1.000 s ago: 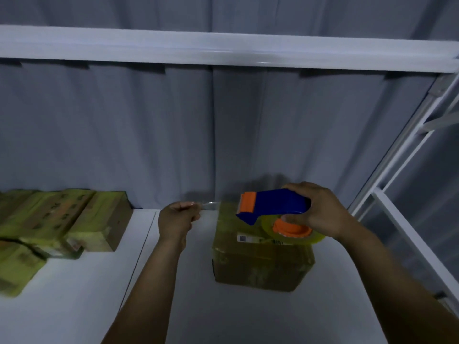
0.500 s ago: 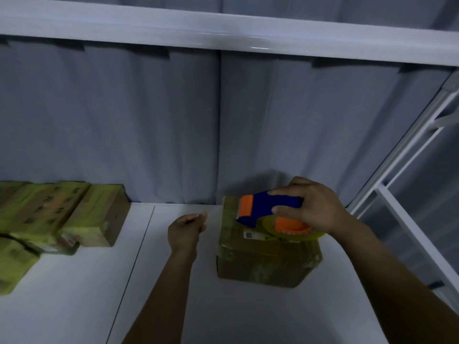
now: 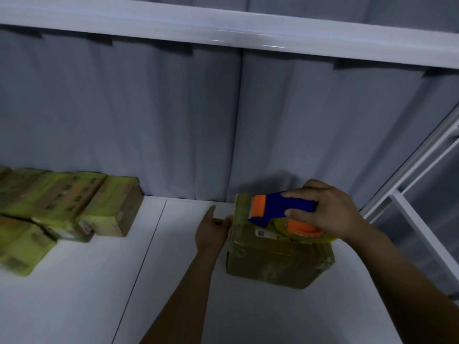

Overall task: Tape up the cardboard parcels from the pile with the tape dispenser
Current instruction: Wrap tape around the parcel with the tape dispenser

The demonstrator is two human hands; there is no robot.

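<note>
A brown cardboard parcel (image 3: 275,261) wrapped in yellowish tape sits on the white table (image 3: 87,294), right of centre. My right hand (image 3: 327,209) grips a blue and orange tape dispenser (image 3: 280,207) with its tape roll (image 3: 305,230) and holds it on the parcel's top. My left hand (image 3: 211,229) presses flat, fingers extended, against the parcel's left side near the top edge. A pile of taped parcels (image 3: 57,209) lies at the left of the table.
A grey curtain (image 3: 173,120) hangs right behind the table. A white shelf beam (image 3: 223,33) runs overhead. White rack uprights (image 3: 417,194) stand at the right, close to the parcel. Bare tabletop lies between the pile and the parcel.
My right hand lowered the dispenser onto the parcel's top. My left hand, earlier pinching a stretched tape end in the air, came down and now presses against the parcel's left side.
</note>
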